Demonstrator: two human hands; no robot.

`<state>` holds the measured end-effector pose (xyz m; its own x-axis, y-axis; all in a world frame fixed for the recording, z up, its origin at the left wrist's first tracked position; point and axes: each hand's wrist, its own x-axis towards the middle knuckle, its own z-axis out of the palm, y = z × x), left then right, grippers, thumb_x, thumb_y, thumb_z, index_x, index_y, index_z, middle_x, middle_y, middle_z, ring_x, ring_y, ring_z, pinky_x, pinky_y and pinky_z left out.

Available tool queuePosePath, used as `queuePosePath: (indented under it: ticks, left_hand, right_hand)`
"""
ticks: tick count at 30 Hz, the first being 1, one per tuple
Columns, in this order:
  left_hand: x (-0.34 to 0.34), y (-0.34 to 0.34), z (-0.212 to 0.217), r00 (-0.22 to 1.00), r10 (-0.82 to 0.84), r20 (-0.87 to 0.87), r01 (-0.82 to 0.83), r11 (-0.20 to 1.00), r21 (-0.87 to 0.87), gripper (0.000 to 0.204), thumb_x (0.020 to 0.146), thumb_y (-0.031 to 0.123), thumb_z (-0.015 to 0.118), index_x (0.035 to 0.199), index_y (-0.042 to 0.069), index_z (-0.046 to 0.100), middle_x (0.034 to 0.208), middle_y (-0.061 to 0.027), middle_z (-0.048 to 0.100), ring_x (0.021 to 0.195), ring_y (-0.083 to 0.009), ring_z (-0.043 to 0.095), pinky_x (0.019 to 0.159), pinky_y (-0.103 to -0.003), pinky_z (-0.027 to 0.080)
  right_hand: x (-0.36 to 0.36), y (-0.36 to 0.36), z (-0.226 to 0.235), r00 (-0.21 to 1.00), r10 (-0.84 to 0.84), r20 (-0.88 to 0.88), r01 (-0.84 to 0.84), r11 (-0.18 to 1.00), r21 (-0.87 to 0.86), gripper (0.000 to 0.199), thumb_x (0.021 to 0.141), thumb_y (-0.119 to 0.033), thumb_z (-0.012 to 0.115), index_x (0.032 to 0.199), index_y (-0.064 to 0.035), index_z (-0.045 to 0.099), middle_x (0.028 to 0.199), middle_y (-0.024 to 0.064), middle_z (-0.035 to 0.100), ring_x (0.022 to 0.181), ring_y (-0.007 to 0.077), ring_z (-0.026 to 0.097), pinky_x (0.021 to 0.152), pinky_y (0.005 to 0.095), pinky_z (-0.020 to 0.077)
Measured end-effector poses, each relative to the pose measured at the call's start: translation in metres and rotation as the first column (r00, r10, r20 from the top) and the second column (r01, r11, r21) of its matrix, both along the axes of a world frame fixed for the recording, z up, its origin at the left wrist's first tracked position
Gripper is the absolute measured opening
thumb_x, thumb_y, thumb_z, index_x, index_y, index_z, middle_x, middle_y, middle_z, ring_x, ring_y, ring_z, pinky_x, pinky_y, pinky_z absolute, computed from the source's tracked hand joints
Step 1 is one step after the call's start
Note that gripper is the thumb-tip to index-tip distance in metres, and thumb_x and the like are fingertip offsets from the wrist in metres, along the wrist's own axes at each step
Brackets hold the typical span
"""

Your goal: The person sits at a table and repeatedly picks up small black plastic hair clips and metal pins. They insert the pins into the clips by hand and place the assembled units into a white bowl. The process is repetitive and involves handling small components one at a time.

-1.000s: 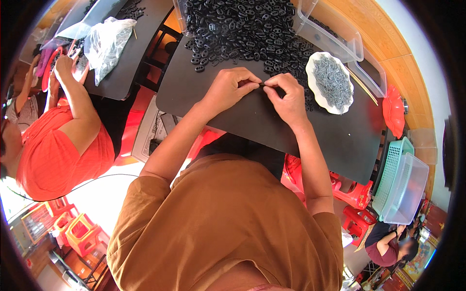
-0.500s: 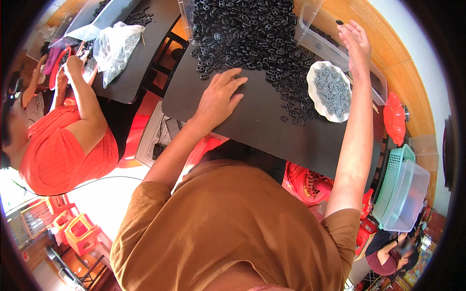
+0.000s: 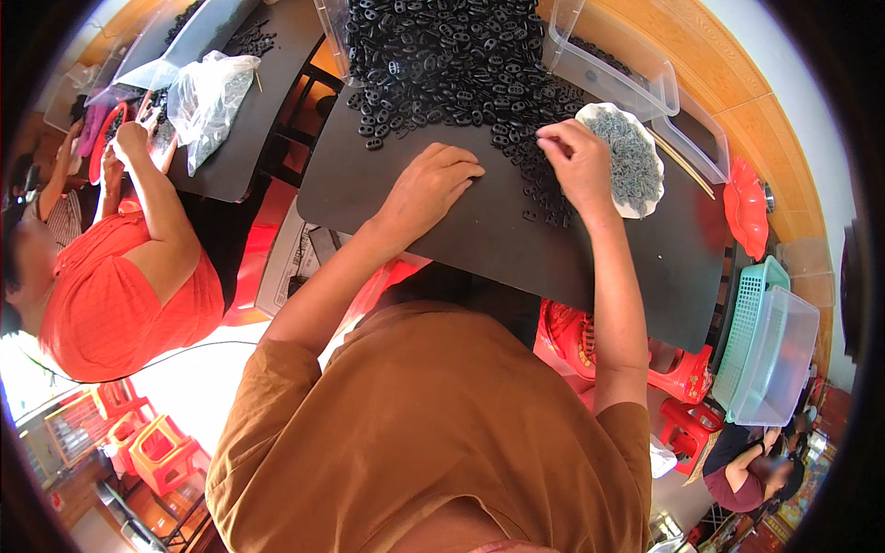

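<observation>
My left hand (image 3: 427, 192) rests low over the dark table (image 3: 369, 180), fingers bent and pressed together. Whether something small sits in them is hidden. My right hand (image 3: 581, 170) is pinched over the edge of the small black clip-like parts (image 3: 530, 175), beside a white wavy-rimmed dish (image 3: 653, 192) of thin grey metal pieces (image 3: 629, 161). What its fingertips grip is too small to make out. Beyond both hands lies a large heap of black plastic pieces with paired holes (image 3: 442, 64).
Clear plastic boxes (image 3: 636, 78) stand beyond the dish, with wooden sticks (image 3: 682, 164) alongside. A red scalloped bowl (image 3: 745, 207) and a green basket (image 3: 754, 323) are at right. At left, a person in red (image 3: 138, 286) works at another table with a plastic bag (image 3: 210, 101).
My right hand has come from the clear box, where a black piece was by its fingertips, back left and nearer to the small parts. My left hand's fingers have drawn together.
</observation>
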<state>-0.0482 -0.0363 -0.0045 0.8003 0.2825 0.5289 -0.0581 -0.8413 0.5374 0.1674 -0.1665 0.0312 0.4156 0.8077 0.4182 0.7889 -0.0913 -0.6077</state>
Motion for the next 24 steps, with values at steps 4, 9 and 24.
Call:
queuePosePath:
  ticks: [4,9,24]
  left_hand:
    - [0.015,0.008,-0.001,0.997,-0.051,-0.057,0.045,0.993,-0.114,0.011,0.082,0.001,0.069,0.093,0.003,0.071,0.101,-0.0083,0.069,0.093,-0.0281,0.063,0.082,-0.038,0.052]
    - [0.022,0.015,-0.003,0.995,-0.100,-0.028,0.095,0.984,-0.152,0.011,0.082,-0.001,0.069,0.093,0.003,0.070,0.095,-0.0092,0.068,0.089,-0.0285,0.063,0.080,-0.037,0.052]
    - [0.024,0.008,-0.003,0.988,0.108,-0.106,-0.113,0.993,-0.041,0.019,0.081,0.015,0.076,0.097,0.007,0.071,0.107,-0.0072,0.061,0.100,-0.0286,0.055,0.089,-0.039,0.047]
  right_hand:
    - [-0.010,0.010,0.004,0.999,0.024,-0.028,-0.024,1.000,0.015,0.009,0.081,-0.006,0.073,0.090,-0.0045,0.070,0.083,0.0090,0.067,0.070,0.0241,0.066,0.065,0.0326,0.0512]
    - [0.011,-0.011,0.009,0.981,-0.181,0.064,0.184,0.982,-0.035,0.012,0.082,-0.008,0.072,0.094,-0.0070,0.070,0.087,0.0093,0.067,0.076,0.0281,0.067,0.068,0.0366,0.0515]
    - [0.060,-0.045,0.012,0.898,-0.274,0.343,0.393,0.851,-0.349,0.005,0.080,-0.008,0.071,0.084,-0.0052,0.069,0.088,0.0122,0.063,0.087,0.0334,0.064,0.077,0.0437,0.0497]
